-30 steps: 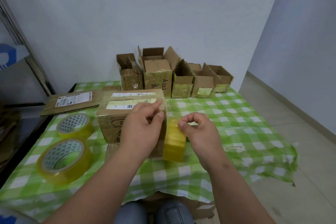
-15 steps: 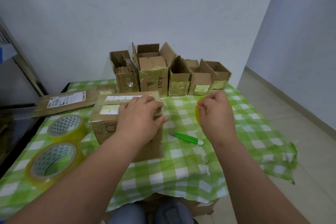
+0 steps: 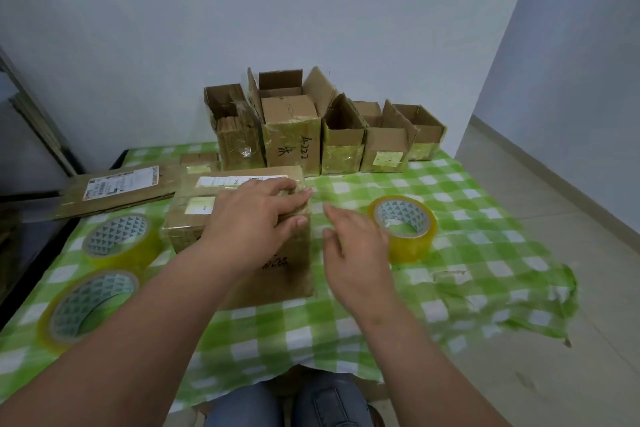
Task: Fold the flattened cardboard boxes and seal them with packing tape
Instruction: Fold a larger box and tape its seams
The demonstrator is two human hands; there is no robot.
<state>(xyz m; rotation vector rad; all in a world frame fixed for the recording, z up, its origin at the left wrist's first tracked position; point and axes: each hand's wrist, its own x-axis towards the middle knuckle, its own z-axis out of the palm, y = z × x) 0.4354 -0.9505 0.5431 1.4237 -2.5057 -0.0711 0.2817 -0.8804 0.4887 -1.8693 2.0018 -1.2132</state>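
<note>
- The left hand [image 3: 256, 218] lies on top of the box [image 3: 242, 229], its grip flat, fingers pressing near the right edge.
- The right hand [image 3: 353, 246] is blurry; its grip looks loose and seems to hold nothing.
- A tape roll [image 3: 403, 227] sits on the desk [image 3: 467, 218], just right of that hand.
- The step looks like rubbing tape down on the box.
- Next, probably turn it, or fold the flat box [image 3: 117, 191] at far left.

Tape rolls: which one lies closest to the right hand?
The tape roll right of the box, beside the right hand; the other two lie far left.
</note>
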